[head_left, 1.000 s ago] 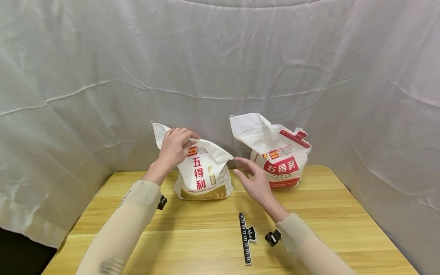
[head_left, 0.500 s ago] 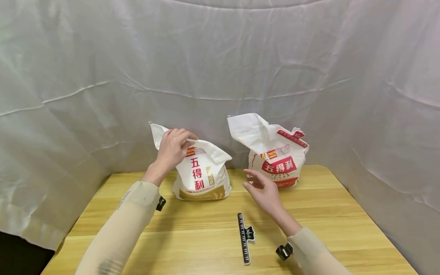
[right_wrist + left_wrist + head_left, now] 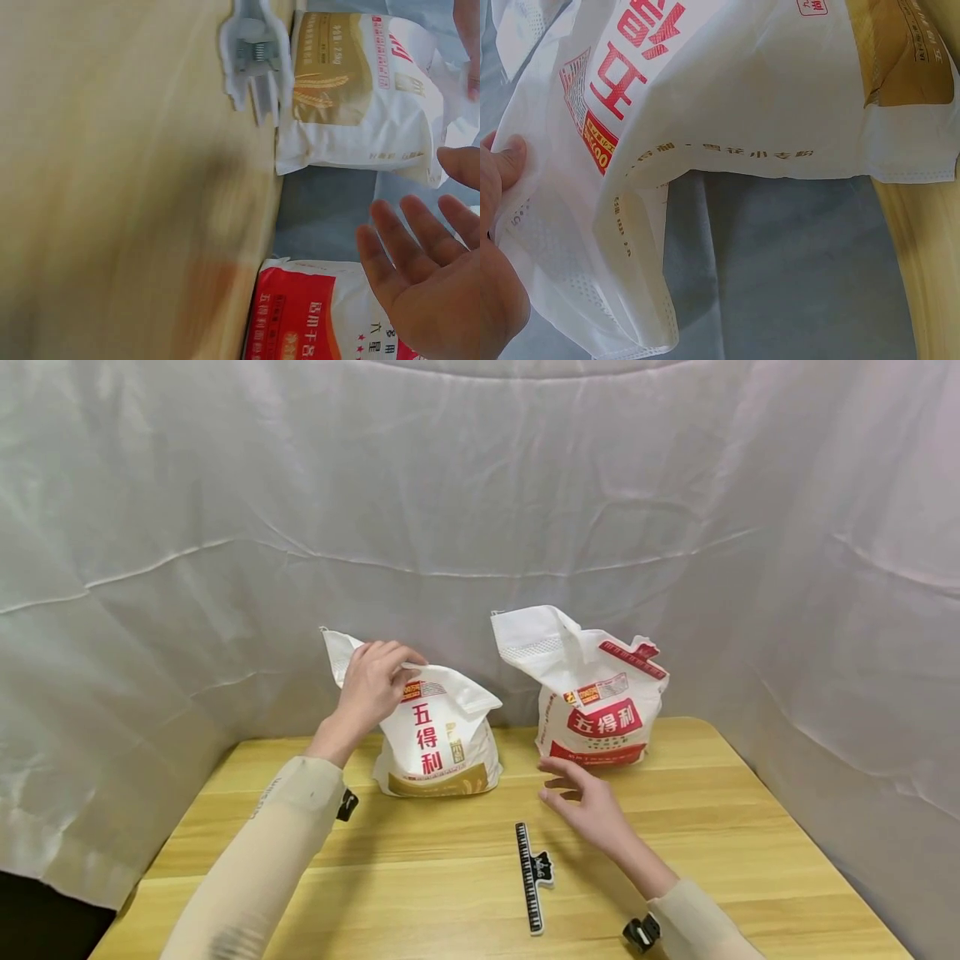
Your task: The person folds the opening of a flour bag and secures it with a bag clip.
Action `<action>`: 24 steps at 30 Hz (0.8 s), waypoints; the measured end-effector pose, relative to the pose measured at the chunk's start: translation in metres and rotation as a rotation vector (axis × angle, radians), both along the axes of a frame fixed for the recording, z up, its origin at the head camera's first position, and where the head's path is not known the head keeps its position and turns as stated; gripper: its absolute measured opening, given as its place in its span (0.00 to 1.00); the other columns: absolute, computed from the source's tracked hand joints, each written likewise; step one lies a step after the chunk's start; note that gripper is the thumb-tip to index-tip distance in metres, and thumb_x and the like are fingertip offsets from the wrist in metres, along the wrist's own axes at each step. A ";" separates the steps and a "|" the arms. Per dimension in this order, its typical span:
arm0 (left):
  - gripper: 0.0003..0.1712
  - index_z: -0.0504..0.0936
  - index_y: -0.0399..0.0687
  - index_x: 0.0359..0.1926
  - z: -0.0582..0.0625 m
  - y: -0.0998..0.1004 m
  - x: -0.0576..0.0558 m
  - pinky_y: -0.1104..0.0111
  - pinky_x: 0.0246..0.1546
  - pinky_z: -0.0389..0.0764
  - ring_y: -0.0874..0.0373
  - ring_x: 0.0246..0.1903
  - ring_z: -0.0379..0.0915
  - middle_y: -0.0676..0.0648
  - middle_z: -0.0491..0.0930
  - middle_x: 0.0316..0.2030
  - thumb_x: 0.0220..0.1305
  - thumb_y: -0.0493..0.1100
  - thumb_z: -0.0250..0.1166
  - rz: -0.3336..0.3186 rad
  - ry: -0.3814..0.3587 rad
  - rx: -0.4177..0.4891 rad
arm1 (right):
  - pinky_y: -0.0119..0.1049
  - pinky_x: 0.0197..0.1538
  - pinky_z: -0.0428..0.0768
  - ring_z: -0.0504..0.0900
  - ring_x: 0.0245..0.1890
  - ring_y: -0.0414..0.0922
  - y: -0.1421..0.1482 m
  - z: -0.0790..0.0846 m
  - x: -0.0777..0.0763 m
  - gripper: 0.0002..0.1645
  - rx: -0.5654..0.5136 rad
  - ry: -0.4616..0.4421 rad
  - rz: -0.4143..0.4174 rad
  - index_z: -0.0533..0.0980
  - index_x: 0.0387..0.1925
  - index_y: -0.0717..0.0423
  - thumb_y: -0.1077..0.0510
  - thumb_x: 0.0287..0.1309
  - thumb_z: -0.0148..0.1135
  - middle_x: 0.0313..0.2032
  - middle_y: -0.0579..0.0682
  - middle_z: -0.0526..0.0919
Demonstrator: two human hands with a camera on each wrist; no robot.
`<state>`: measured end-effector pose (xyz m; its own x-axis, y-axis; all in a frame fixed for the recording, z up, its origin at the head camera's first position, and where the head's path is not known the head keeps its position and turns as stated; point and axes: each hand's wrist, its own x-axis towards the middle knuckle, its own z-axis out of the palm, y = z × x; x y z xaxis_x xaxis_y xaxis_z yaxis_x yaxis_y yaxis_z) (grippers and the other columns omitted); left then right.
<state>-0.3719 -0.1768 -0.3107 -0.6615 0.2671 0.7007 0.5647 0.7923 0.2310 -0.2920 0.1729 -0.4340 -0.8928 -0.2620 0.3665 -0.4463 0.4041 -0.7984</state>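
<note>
In the head view, a white flour bag (image 3: 457, 747) with red characters and a gold base stands at centre left. My left hand (image 3: 369, 685) grips its folded top edge. The left wrist view has the thumb of that hand (image 3: 502, 217) pressed on the white cloth of the bag (image 3: 750, 97). Over the table, my right hand (image 3: 588, 802) hovers with nothing in it; its fingers look loosely spread in the right wrist view. Just left of and below it lies a black-and-white clip (image 3: 529, 877) with a piano-key pattern.
At centre right stands a second flour bag (image 3: 600, 727), printed in red, with a red clip (image 3: 633, 658) across its top corner. Both bags are near the back edge of the wooden table (image 3: 420, 877). Grey cloth (image 3: 480, 493) hangs behind and along the sides.
My right hand has drawn back from the gold-based bag's right corner, moving right and toward me, nearer the black-and-white clip. The left hand keeps hold of the bag's top.
</note>
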 end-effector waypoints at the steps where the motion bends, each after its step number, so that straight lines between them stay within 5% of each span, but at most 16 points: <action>1: 0.12 0.88 0.47 0.44 0.000 0.000 0.000 0.48 0.68 0.67 0.46 0.47 0.79 0.46 0.87 0.41 0.63 0.29 0.69 -0.001 0.001 0.001 | 0.54 0.56 0.84 0.86 0.54 0.57 0.001 -0.001 0.001 0.28 0.010 -0.012 0.006 0.77 0.65 0.56 0.63 0.64 0.70 0.60 0.57 0.84; 11: 0.12 0.87 0.47 0.43 -0.003 -0.001 -0.001 0.47 0.68 0.67 0.46 0.46 0.79 0.46 0.87 0.41 0.63 0.29 0.69 0.001 0.003 -0.002 | 0.44 0.52 0.87 0.88 0.48 0.55 0.014 -0.018 0.014 0.32 0.125 -0.063 0.122 0.72 0.67 0.63 0.61 0.64 0.70 0.57 0.62 0.84; 24: 0.11 0.87 0.47 0.43 -0.003 0.000 -0.001 0.49 0.65 0.70 0.47 0.45 0.79 0.47 0.87 0.40 0.63 0.29 0.69 -0.010 0.021 -0.001 | 0.34 0.49 0.85 0.86 0.45 0.47 0.020 -0.025 0.026 0.30 0.252 -0.197 0.272 0.74 0.66 0.64 0.57 0.66 0.70 0.52 0.56 0.85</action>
<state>-0.3727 -0.1769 -0.3140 -0.6442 0.2741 0.7141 0.5770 0.7870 0.2185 -0.2663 0.1934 -0.4587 -0.8255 -0.5571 0.0903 -0.4123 0.4861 -0.7706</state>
